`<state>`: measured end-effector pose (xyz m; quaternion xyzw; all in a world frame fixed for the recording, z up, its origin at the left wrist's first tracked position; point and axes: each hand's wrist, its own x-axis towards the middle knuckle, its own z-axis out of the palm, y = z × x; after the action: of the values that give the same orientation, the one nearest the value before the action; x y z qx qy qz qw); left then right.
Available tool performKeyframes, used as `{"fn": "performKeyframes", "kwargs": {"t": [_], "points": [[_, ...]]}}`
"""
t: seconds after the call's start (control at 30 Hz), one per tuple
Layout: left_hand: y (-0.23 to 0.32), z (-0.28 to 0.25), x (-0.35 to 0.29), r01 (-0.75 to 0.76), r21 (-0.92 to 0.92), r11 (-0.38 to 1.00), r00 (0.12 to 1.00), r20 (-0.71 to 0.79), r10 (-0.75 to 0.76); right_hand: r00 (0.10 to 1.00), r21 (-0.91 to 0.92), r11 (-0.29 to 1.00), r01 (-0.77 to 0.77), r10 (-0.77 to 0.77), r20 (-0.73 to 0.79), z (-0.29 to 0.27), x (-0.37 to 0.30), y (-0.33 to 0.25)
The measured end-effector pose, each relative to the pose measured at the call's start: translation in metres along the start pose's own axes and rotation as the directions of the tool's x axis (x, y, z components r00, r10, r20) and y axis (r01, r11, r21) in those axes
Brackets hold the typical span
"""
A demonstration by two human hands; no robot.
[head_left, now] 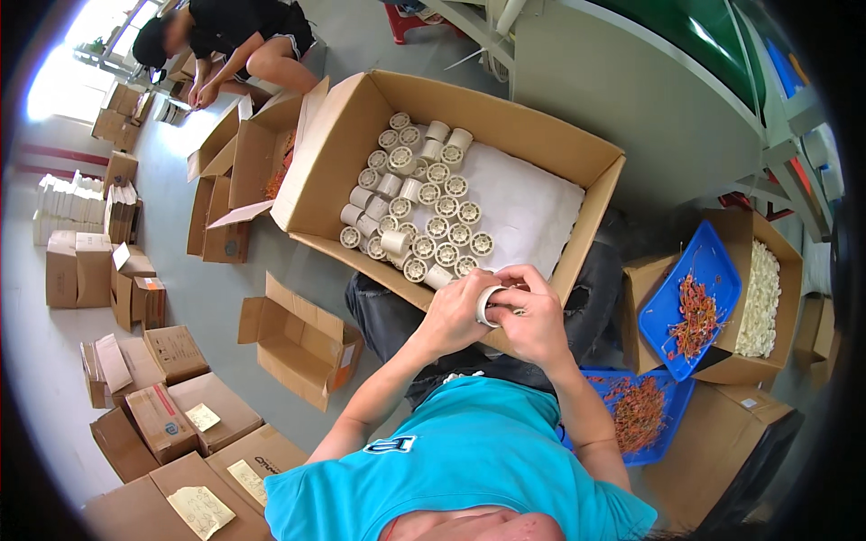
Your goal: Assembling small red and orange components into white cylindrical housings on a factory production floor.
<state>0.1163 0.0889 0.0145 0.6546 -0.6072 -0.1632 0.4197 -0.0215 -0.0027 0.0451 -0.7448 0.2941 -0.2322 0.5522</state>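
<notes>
In front of my chest, my left hand [454, 316] is closed around a short white plastic cylinder [487, 305] with its open end turned to the right. My right hand [534, 317] is at that open end, its fingers curled and pressed together by the rim. Anything small between those fingers is hidden. Just beyond both hands, a large open cardboard box [591, 207] rests at my lap. Many similar white cylinders [442, 206] with wheel-like slotted ends fill its left part, some upright and some on their sides. A white sheet [523, 203] lines its right part.
At the right, blue trays [651, 316] hold red-orange wire-like pieces [695, 317], beside a box of small white parts [760, 298]. Cardboard boxes [171, 415] stand along the left, an open one [293, 347] nearer. Another person [239, 45] sits far left. A grey machine panel [622, 99] rises ahead.
</notes>
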Motion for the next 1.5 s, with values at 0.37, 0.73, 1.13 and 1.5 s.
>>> {"fn": "performKeyframes", "kwargs": {"t": [0.37, 0.73, 1.13, 1.5], "points": [[0.006, 0.014, 0.016, 0.032, -0.242, 0.97, 0.996, 0.093, -0.01, 0.997, -0.12, 0.993, 0.014, -0.023, -0.074, -0.021, -0.009, -0.005], [0.011, 0.027, 0.038, 0.078, -0.259, 0.963, 0.967, 0.256, -0.009, 0.995, -0.188, 0.979, 0.074, -0.085, -0.055, -0.044, -0.009, 0.012], [0.025, 0.053, 0.089, 0.11, -0.296, 0.949, 0.848, 0.526, 0.066, 0.988, -0.174, 0.985, 0.017, -0.044, -0.15, -0.087, -0.013, 0.032], [0.025, 0.033, 0.326, -0.44, 0.209, 0.873, 0.887, -0.051, 0.459, 0.749, -0.01, 0.978, -0.21, 0.154, -0.644, -0.185, -0.06, 0.109]]}}
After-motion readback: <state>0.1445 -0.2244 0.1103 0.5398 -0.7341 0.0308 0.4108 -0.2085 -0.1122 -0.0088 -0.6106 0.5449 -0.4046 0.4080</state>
